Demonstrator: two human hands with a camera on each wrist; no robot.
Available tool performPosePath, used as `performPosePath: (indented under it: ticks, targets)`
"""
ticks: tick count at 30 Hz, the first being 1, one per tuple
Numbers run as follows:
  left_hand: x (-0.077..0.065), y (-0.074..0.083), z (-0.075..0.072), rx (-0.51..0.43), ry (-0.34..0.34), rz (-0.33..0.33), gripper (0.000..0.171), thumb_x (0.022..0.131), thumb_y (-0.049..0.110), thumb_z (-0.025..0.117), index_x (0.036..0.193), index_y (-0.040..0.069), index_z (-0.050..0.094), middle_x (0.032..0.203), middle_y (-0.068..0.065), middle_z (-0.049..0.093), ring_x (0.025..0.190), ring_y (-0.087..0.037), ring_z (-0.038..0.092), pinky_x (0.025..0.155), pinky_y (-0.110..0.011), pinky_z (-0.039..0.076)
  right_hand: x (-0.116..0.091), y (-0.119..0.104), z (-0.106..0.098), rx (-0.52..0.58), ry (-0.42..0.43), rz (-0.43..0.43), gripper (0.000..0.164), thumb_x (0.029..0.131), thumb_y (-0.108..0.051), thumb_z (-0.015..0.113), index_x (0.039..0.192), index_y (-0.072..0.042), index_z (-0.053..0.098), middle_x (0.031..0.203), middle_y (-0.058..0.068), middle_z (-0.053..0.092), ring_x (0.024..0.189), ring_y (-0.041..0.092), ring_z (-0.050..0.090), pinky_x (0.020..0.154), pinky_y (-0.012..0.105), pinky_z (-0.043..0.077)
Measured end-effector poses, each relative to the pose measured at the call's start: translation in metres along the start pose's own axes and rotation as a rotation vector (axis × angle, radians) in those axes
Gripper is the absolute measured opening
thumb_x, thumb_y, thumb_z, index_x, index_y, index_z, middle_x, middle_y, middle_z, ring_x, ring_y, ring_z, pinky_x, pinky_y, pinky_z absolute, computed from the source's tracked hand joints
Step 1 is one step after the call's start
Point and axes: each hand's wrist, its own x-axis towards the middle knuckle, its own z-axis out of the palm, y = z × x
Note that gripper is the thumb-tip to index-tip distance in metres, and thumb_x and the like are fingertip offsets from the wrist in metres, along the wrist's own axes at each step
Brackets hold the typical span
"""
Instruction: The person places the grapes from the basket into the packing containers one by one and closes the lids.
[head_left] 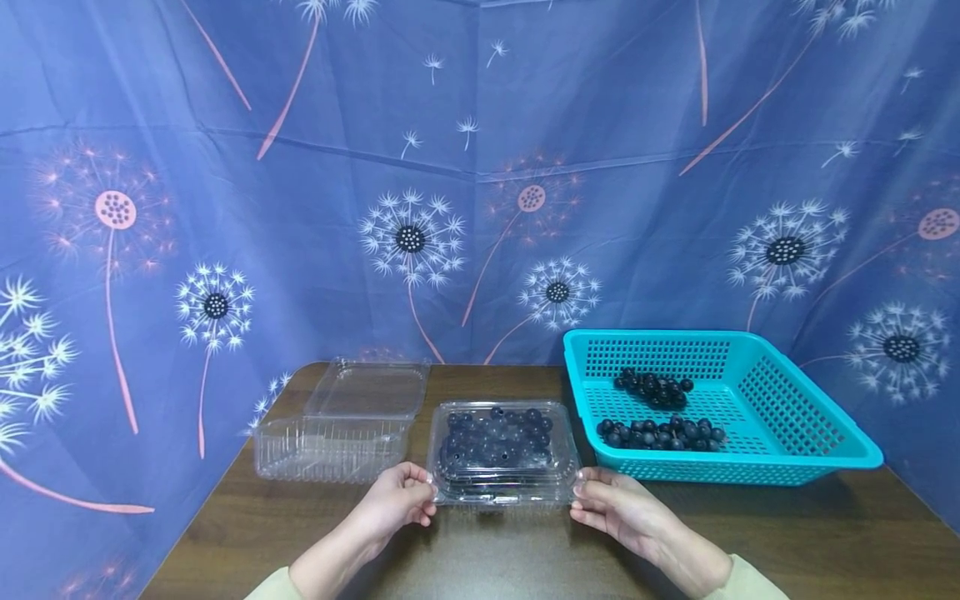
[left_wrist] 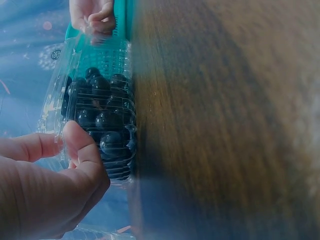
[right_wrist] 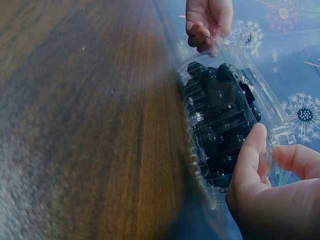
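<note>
A clear plastic clamshell box [head_left: 498, 492] full of dark grapes [head_left: 498, 437] sits in front of me, its lid down over the fruit. My left hand [head_left: 399, 500] pinches the rim at the near left corner between thumb and fingers. At the near right corner my right hand [head_left: 618, 510] pinches the rim in the same way. Through the ribbed side wall, the left wrist view shows round grapes [left_wrist: 107, 120] close behind my thumb. From the right wrist, the box [right_wrist: 197, 145] appears tilted, with the left hand [right_wrist: 210, 22] at its far end.
On the left stands a second clear clamshell [head_left: 330, 450] with its lid raised and no fruit inside. A turquoise plastic basket [head_left: 810, 458] on the right holds two bunches of dark grapes [head_left: 660, 435]. All stand on a brown wooden table [head_left: 495, 567], with a blue dandelion-print cloth [head_left: 480, 250] behind.
</note>
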Motion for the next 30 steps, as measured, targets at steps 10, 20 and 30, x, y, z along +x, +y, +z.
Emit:
performPosePath:
  ticks: [10, 20, 30]
  targets:
    - [0.0011, 0.0021, 0.0009, 0.004, 0.002, 0.002, 0.023, 0.082, 0.001, 0.055, 0.100, -0.006, 0.043, 0.074, -0.002, 0.053, 0.065, -0.010, 0.055, 0.056, -0.018, 0.049, -0.0017, 0.0014, -0.0013, 0.015, -0.032, -0.016, 0.014, 0.089, -0.003, 0.053, 0.101, -0.007, 0.046, 0.087, -0.001, 0.055, 0.080, 0.010, 0.059, 0.083, 0.027, 0.054]
    - [0.0009, 0.0011, 0.0001, 0.003, -0.002, 0.009, 0.023, 0.081, -0.001, 0.056, 0.100, -0.007, 0.044, 0.073, -0.002, 0.054, 0.064, -0.009, 0.054, 0.054, -0.017, 0.047, -0.0018, 0.0012, -0.0002, -0.025, -0.011, -0.028, 0.020, 0.087, -0.001, 0.054, 0.105, -0.002, 0.043, 0.086, 0.002, 0.054, 0.079, 0.011, 0.059, 0.081, 0.027, 0.055]
    - [-0.0012, 0.0018, -0.0006, 0.039, 0.025, 0.023, 0.027, 0.081, -0.003, 0.055, 0.104, -0.011, 0.044, 0.077, -0.003, 0.055, 0.064, -0.009, 0.056, 0.051, -0.016, 0.046, -0.0006, 0.0010, -0.0008, -0.024, -0.015, -0.040, 0.029, 0.087, -0.001, 0.058, 0.110, -0.001, 0.039, 0.084, -0.001, 0.057, 0.078, 0.011, 0.061, 0.080, 0.027, 0.055]
